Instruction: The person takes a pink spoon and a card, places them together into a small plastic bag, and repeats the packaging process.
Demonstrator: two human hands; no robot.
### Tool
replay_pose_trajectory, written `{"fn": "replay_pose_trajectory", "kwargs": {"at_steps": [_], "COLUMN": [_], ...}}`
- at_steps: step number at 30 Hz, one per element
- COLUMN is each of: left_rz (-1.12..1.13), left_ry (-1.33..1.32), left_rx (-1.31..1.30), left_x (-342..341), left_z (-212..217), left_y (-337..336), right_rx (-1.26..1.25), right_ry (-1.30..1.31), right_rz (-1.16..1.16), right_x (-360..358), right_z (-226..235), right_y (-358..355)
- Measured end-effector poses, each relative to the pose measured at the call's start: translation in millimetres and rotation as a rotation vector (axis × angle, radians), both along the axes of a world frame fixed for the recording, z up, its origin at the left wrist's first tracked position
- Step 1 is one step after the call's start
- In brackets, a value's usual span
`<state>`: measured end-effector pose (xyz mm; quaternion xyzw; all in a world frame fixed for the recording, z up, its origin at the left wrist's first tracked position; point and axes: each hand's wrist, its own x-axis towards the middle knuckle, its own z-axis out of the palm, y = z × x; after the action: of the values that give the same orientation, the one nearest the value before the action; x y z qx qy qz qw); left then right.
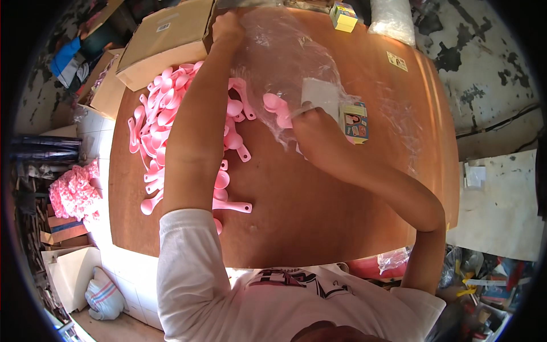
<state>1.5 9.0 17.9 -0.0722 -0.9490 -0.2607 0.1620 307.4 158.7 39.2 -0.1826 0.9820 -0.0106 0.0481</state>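
Dozens of pink spoons point(167, 100) lie in a loose heap at the left of the bench point(319, 228), glossy and plastic-looking, with round bowls and short handles; several handles end in a small hole. They point every way and overlap, and the left forearm crosses over the middle of the heap. A few lie at its lower edge, one with its handle pointing toward the centre of the frame. Right of the heap, near the frame's centre, a small pink cluster point(274, 103) lies at the clear plastic point(279, 48), a thin, wrinkled, see-through film spread across the upper middle.

The left arm reaches nearly straight up the frame, its hand point(229, 27) at the top beside the cardboard box point(165, 31); the fingers look drawn in, but I cannot tell whether they grip the film. The right arm bends sharply at the elbow at right and comes back inward, its hand point(316, 134) just beside the pink cluster, fingers curled close together at the film; exactly what they pinch is hard to make out.

Just beyond the right hand lie a white card point(320, 96) and a small printed box point(355, 122). Farther up stand a yellow box point(344, 18) and, near the bench's upper right corner, a whitish plastic roll point(392, 21).
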Motion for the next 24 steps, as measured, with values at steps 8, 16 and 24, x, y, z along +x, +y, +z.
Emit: {"fn": "replay_pose_trajectory", "kwargs": {"at_steps": [8,16,24], "left_rz": [-0.145,-0.166,-0.236], "left_ry": [-0.077,-0.132,-0.116], "left_rx": [-0.048,-0.140,-0.063], "left_x": [-27.5,-12.5,13.6], "left_z": [-31.3,-20.9,7.2], "left_y": [5.0,14.5,2.8], "right_rx": [-0.631,-0.537,-0.714], "right_ry": [-0.013,0.034,-0.057], "right_rz": [-0.259,-0.344,-0.337], "right_x": [64.4,94.5,89.8], "right_z": [-6.1,-11.6,13.0], "right_y": [41.7,51.6,64.6]}}
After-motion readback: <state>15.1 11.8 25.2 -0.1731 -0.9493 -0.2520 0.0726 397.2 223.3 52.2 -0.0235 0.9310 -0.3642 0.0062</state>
